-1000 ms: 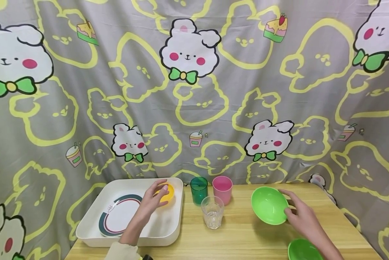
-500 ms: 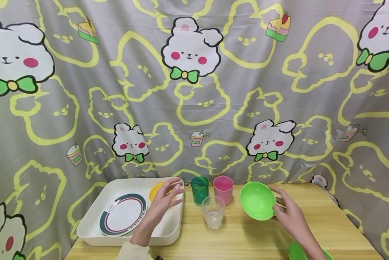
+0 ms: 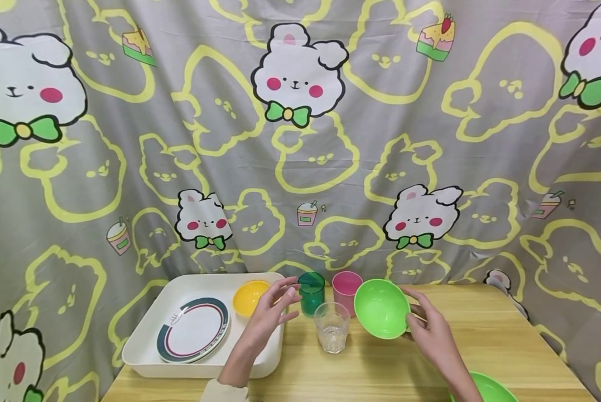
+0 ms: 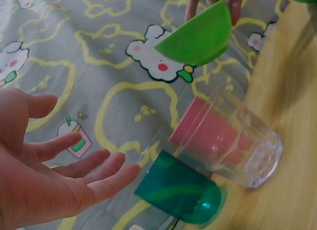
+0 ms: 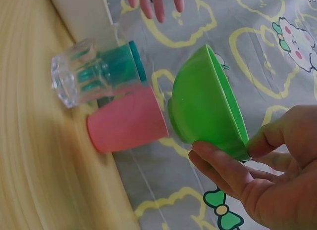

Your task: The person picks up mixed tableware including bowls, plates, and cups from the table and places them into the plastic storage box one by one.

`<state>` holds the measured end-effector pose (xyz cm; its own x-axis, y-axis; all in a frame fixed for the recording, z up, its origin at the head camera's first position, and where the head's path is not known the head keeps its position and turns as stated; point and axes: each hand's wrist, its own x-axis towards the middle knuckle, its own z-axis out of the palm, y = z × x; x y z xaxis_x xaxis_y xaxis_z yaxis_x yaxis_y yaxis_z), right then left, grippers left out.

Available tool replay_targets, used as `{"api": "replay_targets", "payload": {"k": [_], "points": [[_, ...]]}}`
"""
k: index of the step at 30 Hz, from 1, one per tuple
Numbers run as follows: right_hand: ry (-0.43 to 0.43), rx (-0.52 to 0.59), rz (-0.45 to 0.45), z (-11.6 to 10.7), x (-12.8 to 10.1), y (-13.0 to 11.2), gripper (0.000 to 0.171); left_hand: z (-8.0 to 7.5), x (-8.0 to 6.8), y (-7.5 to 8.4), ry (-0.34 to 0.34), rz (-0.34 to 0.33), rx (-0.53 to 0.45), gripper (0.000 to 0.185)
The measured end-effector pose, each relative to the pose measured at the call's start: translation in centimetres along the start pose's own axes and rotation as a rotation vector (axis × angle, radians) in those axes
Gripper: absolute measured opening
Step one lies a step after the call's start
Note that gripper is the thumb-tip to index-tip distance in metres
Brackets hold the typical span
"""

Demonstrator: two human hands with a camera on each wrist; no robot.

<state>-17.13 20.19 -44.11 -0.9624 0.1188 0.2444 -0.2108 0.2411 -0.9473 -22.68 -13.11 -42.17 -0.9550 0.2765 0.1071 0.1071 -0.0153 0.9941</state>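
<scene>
The right hand [image 3: 433,329] pinches the rim of a green bowl [image 3: 381,309], held tilted above the table [image 3: 481,346] just right of the pink cup [image 3: 346,286] — fingers behind, thumb in front. The left hand [image 3: 272,312] hovers with fingers spread and empty over the white tray's [image 3: 144,346] right edge, near the teal cup [image 3: 311,290] and clear glass [image 3: 332,327].

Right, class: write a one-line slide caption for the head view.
Right hand lifts a green bowl over three cups while the open left hand hovers beside the tray.
</scene>
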Motion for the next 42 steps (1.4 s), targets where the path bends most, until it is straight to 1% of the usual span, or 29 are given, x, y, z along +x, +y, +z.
{"api": "replay_targets", "payload": {"k": [10,13,20,29,35,42], "points": [[-0.005,0.052,0.016,1.9,-0.1,-0.6,0.054,1.8,-0.1,-0.5,-0.056,0.013,-0.045,0.056],[-0.003,0.061,0.028,2.5,-0.1,-0.7,0.053,2.3,-0.1,-0.7,-0.058,0.008,-0.049,0.055],[-0.012,0.099,0.047,3.7,-0.1,-1.0,0.052,3.1,-0.3,-1.3,-0.069,-0.01,-0.098,0.053],[-0.025,0.151,0.065,4.4,-0.5,-1.1,0.049,4.3,-0.2,-1.4,-0.088,-0.017,-0.16,0.055],[-0.024,0.16,0.069,4.9,-0.5,-1.1,0.048,4.9,-0.2,-1.7,-0.105,-0.026,-0.184,0.055],[-0.038,0.148,0.062,5.4,-0.5,-1.1,0.045,5.0,-0.3,-2.1,-0.116,-0.035,-0.198,0.055]]}}
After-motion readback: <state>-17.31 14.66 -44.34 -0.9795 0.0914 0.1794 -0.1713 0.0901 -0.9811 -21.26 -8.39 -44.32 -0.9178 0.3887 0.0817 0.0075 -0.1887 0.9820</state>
